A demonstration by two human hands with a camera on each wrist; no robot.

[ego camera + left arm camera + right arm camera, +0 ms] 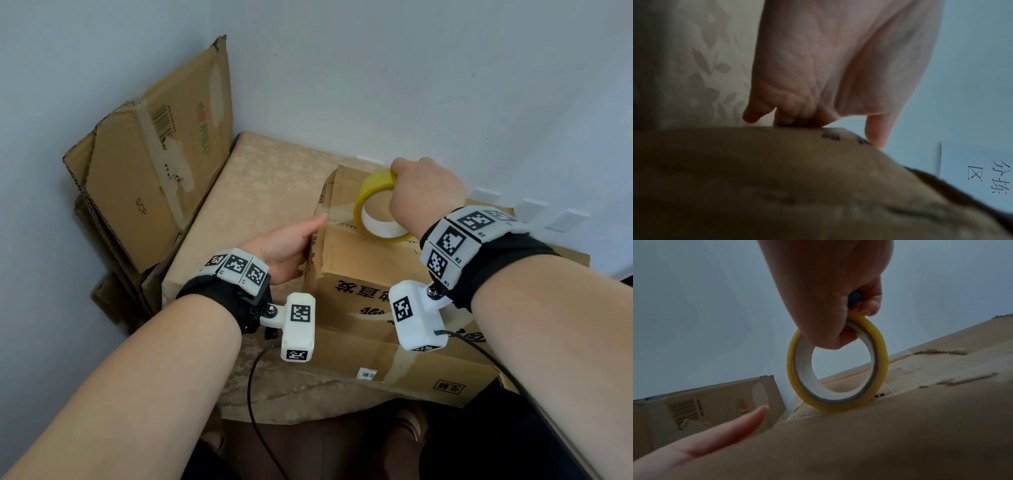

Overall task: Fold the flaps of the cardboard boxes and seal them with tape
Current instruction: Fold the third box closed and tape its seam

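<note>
Both hands work on the cardboard box (370, 274), which sits closed on the worktop (260, 192) and fills its right half. On the box's left side wall the left hand (284, 250) lies flat, fingers straight and released, forefinger pointing to the far top edge; it grasps nothing. Above the far part of the lid, the right hand (424, 195) is closed around the top of the tape roll (376, 209), fingers hooked through the core. This yellow roll stands on its edge, and its lower rim touches the lid at the seam between the flaps.

I judge that the step in hand is to lay tape along this seam. To do it well, the roll should travel straight along the seam under steady pull, while the left hand keeps the box from sliding. A glossy strip seems to run from the roll to the left edge, but I cannot tell it for sure.

Flattened cartons (147, 171) lean on the wall at far left.
</note>
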